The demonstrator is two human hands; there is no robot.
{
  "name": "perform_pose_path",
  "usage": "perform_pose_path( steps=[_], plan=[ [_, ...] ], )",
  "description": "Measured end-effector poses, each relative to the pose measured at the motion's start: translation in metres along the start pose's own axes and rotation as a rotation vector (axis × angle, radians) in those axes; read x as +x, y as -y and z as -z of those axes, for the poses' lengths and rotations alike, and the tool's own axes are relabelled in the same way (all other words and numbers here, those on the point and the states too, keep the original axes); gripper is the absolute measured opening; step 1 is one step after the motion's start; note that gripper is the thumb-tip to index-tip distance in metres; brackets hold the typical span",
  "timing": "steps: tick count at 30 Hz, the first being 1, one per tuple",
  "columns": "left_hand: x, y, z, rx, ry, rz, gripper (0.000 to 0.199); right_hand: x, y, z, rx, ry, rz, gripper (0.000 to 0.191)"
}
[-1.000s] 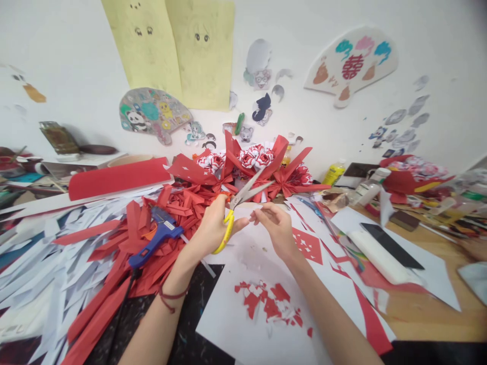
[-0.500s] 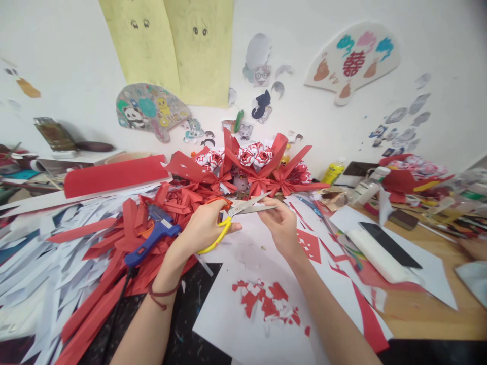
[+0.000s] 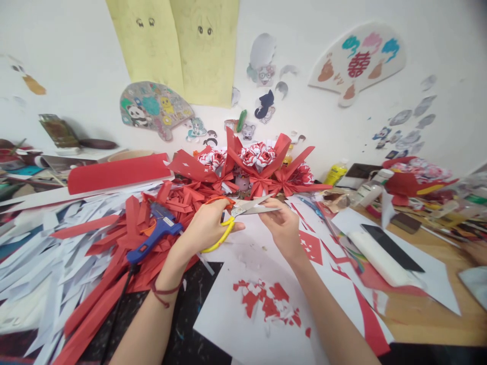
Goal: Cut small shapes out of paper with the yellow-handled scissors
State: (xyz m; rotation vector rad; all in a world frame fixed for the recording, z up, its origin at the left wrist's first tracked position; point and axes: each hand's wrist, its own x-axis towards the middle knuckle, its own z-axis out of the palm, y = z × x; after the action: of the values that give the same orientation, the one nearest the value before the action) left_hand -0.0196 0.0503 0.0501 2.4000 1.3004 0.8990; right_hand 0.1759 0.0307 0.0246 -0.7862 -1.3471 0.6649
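Observation:
My left hand (image 3: 209,224) grips the yellow and orange handles of a pair of scissors (image 3: 249,207), whose blades point right and stand apart. Close to the blade tips, my right hand (image 3: 280,223) is closed, its fingers pinched; what it holds is too small or hidden to name. Below both hands, red and white paper scraps (image 3: 268,304) lie on a white sheet (image 3: 220,314). A blue glue gun (image 3: 154,238) rests on folded red paper strips (image 3: 131,218) beside my left forearm.
Red-wrapped paper flowers (image 3: 258,157) stand along the wall. White paper strips (image 3: 76,248) cover the left side. A black phone (image 3: 391,248) and a white roll (image 3: 380,258) lie at the right. At the far right edge, another person's hand (image 3: 475,251) shows.
The whole view has shifted slightly, so things appear a little further right. My hands keep nearly the same pose, and the scissors remain spread.

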Motion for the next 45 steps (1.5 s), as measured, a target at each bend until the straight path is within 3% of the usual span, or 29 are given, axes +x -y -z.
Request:
perform_pose_path(
  steps=[6, 13, 19, 27, 37, 42, 45],
  plan=[
    [0.000, 0.000, -0.002, -0.025, -0.001, 0.001, 0.032, -0.001, 0.001, 0.000, 0.006, -0.006, -0.002, 0.007],
    [0.001, -0.003, -0.008, -0.100, 0.004, 0.016, 0.030, -0.004, 0.003, -0.005, 0.048, -0.098, -0.092, 0.020],
    [0.000, -0.010, -0.022, -0.089, -0.021, 0.075, 0.034, -0.005, 0.006, -0.010, 0.069, -0.161, -0.073, 0.009],
    [0.001, -0.018, -0.046, -0.059, -0.036, 0.160, 0.039, -0.005, 0.000, -0.014, 0.095, -0.280, -0.065, 0.010],
    [-0.007, -0.035, -0.051, -0.089, -0.031, 0.192, 0.038, -0.004, -0.002, -0.015, 0.183, -0.366, -0.082, 0.013],
    [-0.002, -0.030, -0.045, -0.244, -0.131, 0.227, 0.039, -0.003, 0.000, -0.014, 0.194, -0.284, -0.165, 0.013],
    [0.000, -0.028, -0.039, -0.468, -0.201, 0.249, 0.034, -0.004, 0.001, -0.014, 0.181, -0.189, -0.199, 0.011]
  ],
)
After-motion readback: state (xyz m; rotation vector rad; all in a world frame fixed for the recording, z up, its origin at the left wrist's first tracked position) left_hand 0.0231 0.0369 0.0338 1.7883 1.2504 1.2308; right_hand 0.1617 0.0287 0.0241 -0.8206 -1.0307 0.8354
